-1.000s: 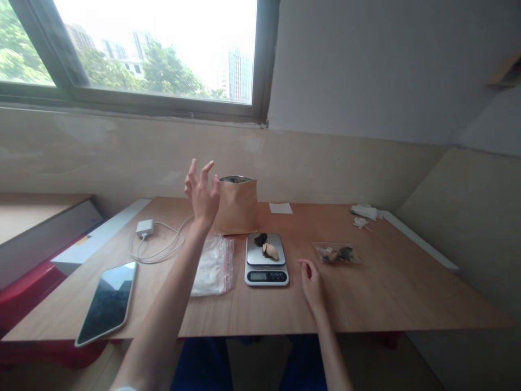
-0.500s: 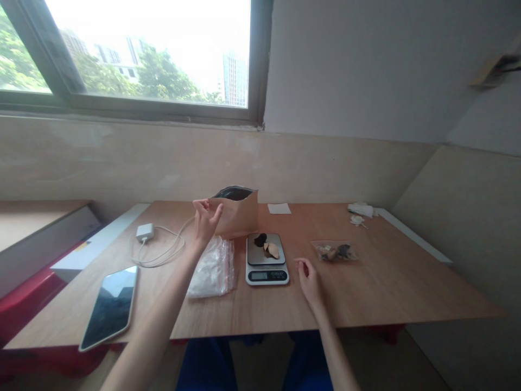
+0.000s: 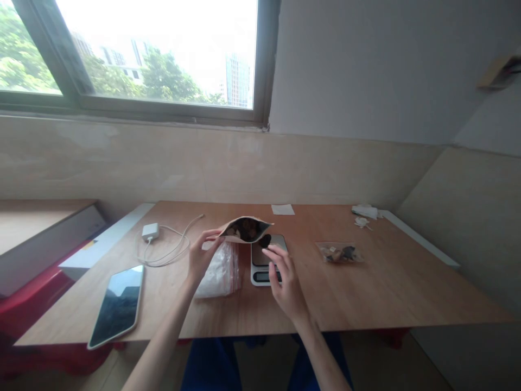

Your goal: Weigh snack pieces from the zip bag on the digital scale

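Observation:
My left hand (image 3: 202, 255) pinches the left edge of a brown paper pouch (image 3: 245, 231). The pouch is tipped towards me, its mouth wide, showing dark and brown dried pieces inside. A white kitchen scale (image 3: 257, 256) with a metal plate stands just below its right end. On the plate lies a dark, dried-looking piece (image 3: 265, 240). Over the scale, my right hand (image 3: 286, 282) has thumb and fingers apart, fingertips close to that piece; whether they touch it I cannot tell. The hand covers part of the plate and display, and no pale piece shows there.
Clear zip bags (image 3: 217, 274) are stacked left of the scale. A filled clear bag (image 3: 340, 253) lies to the right. Further left are a phone (image 3: 118, 304) and a white charger (image 3: 150, 232) with its cable. White paper (image 3: 283, 209) lies at the back.
My left hand has brought the pouch nearer and tipped its mouth towards me. My right hand has moved left over the scale, and the pale piece on the plate no longer shows.

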{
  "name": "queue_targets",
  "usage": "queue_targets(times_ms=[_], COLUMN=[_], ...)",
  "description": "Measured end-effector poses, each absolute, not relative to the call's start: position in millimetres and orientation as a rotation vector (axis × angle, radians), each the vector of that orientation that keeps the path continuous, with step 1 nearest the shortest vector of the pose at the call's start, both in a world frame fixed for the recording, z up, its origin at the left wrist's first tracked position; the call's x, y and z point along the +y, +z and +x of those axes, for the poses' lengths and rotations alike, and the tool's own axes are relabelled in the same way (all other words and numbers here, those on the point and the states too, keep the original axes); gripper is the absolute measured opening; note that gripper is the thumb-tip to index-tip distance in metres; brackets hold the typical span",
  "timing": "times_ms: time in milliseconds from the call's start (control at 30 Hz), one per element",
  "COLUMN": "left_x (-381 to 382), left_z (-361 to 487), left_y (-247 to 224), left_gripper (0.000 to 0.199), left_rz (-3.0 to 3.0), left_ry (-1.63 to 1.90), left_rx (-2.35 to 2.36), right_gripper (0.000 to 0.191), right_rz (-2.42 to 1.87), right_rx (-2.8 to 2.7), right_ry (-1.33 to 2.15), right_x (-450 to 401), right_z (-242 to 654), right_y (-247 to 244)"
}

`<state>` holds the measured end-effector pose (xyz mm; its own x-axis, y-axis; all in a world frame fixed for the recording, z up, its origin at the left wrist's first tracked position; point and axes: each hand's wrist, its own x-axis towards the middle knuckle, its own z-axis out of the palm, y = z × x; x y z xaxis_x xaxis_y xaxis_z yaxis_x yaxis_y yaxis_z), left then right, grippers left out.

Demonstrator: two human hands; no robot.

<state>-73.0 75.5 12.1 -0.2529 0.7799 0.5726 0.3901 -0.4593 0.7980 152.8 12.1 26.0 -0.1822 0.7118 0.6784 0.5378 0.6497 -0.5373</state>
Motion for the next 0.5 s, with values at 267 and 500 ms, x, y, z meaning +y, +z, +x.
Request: queue_targets(times_ms=[267,500], left_x=[85,94], left_z=[-66,-64], left_y=[-12,-40], left_gripper=[0.043,0.045], left_rz=[1.984,2.019], left_ry=[1.548,1.462], left_rx=[1.321,1.353], right_gripper=[0.035,0.029], right_rz=[-0.963,-1.414], right_rx=[-2.110,-2.296], right_ry=[0.237,0.270], right_x=[30,60], right_z=[120,108], right_y=[56,61])
